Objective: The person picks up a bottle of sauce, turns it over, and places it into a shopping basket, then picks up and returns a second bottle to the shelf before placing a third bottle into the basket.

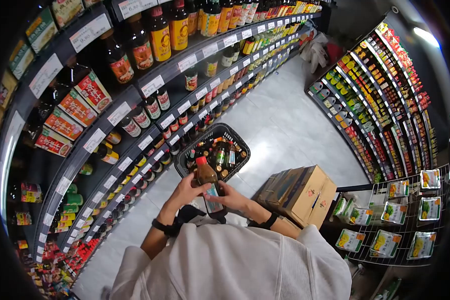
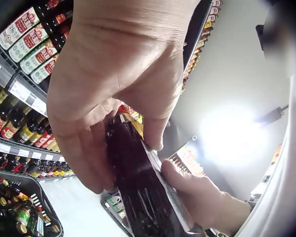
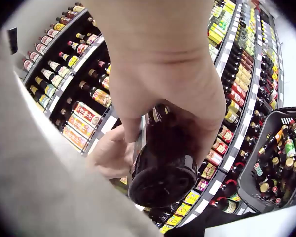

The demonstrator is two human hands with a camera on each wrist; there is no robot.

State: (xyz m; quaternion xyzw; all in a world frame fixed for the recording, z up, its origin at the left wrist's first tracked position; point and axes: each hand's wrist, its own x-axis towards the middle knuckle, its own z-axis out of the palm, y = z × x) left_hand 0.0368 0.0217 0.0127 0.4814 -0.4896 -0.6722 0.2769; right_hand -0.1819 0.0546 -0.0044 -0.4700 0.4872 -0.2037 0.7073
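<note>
A dark bottle (image 1: 212,192) with a red cap is held tilted in front of the body by both hands. The left hand (image 1: 189,190) grips its upper part near the neck, and the right hand (image 1: 231,197) holds it lower, by the label. In the left wrist view the left hand (image 2: 118,74) curls around the dark bottle (image 2: 143,187), the right thumb pressing its side. The right wrist view shows the right hand (image 3: 167,94) wrapped round the bottle (image 3: 163,173), its round base facing the camera.
Just beyond the hands, a black basket (image 1: 246,159) full of bottles stands on the floor (image 1: 275,107). Long shelves of bottles (image 1: 187,62) run along the left. Cardboard boxes (image 1: 312,195) sit at the right, near a wire rack (image 1: 375,240) of packets; another stocked shelf (image 1: 380,95) stands beyond.
</note>
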